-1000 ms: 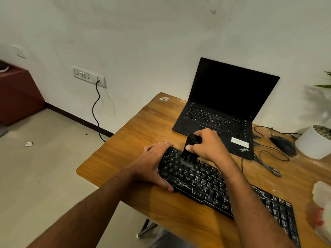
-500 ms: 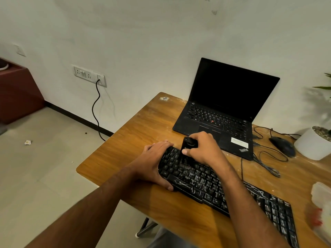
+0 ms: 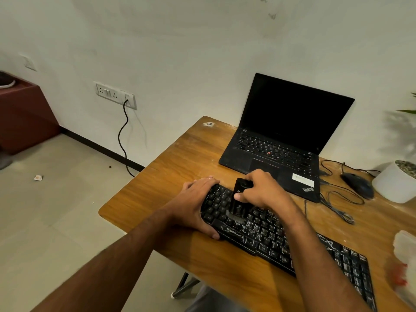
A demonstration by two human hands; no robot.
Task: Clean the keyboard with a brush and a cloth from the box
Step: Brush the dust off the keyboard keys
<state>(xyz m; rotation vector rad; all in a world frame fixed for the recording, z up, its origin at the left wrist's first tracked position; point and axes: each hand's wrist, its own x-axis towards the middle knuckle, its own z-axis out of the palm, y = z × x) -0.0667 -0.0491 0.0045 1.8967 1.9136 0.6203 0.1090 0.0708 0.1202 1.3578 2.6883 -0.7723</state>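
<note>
Wall socket: a white switch-and-socket plate (image 3: 115, 95) sits at ten o'clock on the pale wall, with a black cable (image 3: 122, 140) hanging from it to the floor.
Worktop: a brown wooden worktop (image 3: 191, 154) with rounded corners fills the right half of the view.
Left hand: the left hand (image 3: 195, 204) clasps the left end of the keyboard, fingers over its far edge and thumb curled round its near edge; this grip is closed on the keyboard.
Keyboard: the black full-size keyboard with white-smeared keys (image 3: 270, 233) lies slantwise from the centre toward five o'clock, on the worktop near its front edge.
Brush: a black stubby-handled brush (image 3: 238, 199) stands on the keys at the keyboard's left part, its pale bristles touching them.
Right hand: the right hand (image 3: 263, 190) has its grip closed round the brush handle, thumb on the near side.
Laptop: an open black laptop with a dark screen (image 3: 290, 122) stands at one o'clock, just beyond the hands.
Mouse: a black wired mouse (image 3: 358, 185) lies at three o'clock, beside a white round plant pot (image 3: 394, 185).
Box: a translucent plastic box (image 3: 405, 248) at four o'clock is blurred; its contents cannot be told.
</note>
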